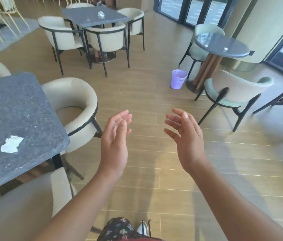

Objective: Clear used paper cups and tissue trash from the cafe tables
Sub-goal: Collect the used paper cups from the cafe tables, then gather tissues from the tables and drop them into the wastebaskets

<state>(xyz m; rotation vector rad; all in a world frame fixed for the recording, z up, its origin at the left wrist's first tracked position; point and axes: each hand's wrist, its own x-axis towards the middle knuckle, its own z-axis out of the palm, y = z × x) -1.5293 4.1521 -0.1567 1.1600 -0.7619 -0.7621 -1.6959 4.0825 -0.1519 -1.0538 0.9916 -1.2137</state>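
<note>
Both hands, the left hand (115, 136) and the right hand (184, 134), are hanging open over the floor (147, 164), holding nothing. A white tissue (12, 144) is lying on the dark surface (15, 108) to the left; reaching there and pinching up the whole piece is looking best. The purple bin (178, 81) is standing by the round surface (212, 44), and its inside is not showing
</note>
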